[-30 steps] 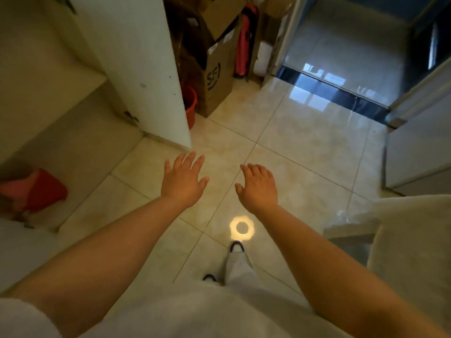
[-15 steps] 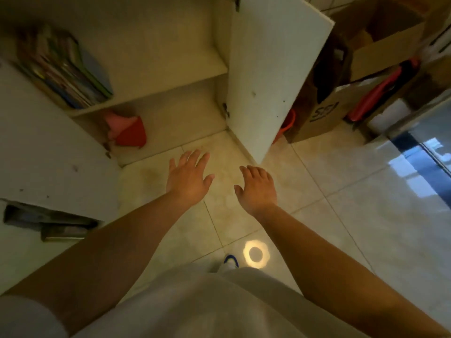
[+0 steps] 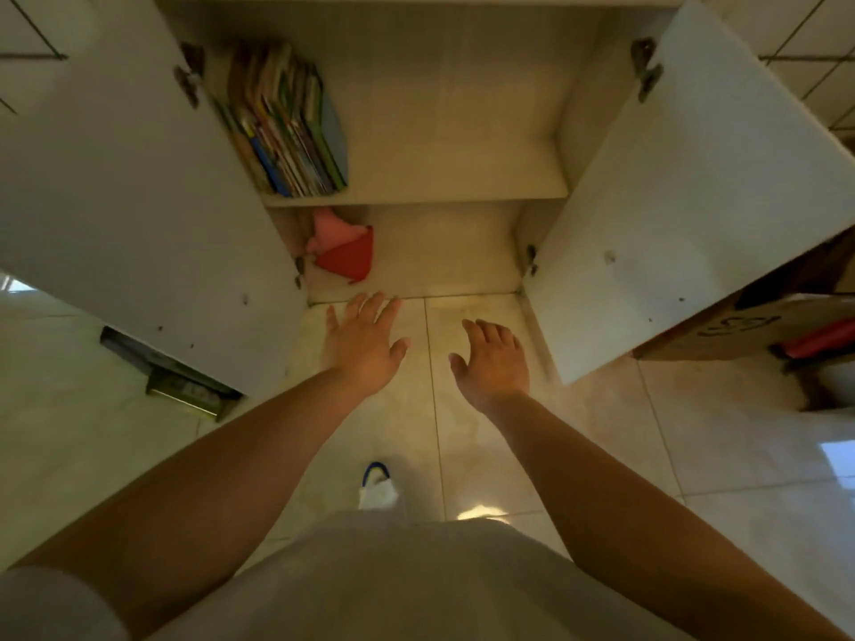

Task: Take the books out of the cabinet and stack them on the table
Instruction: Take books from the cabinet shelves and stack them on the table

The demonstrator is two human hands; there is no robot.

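Note:
A white cabinet (image 3: pixel 458 192) stands straight ahead with both doors swung wide. Several thin colourful books (image 3: pixel 287 127) lean upright against the left wall of its upper shelf. My left hand (image 3: pixel 363 344) reaches forward with fingers spread, just in front of the cabinet's bottom edge, holding nothing. My right hand (image 3: pixel 495 358) hovers beside it over the floor tiles, fingers loosely apart and empty. Both hands are well below the books. No table is in view.
The left door (image 3: pixel 139 201) and right door (image 3: pixel 684 201) flank my arms. A red and pink folded thing (image 3: pixel 344 249) lies on the bottom shelf. A cardboard box (image 3: pixel 749 326) sits at right, a flat metal object (image 3: pixel 185 386) under the left door.
My view has swung left from the doorway and floor until the open cabinet is centred. The books came into view. Both hands stayed stretched out in front, empty.

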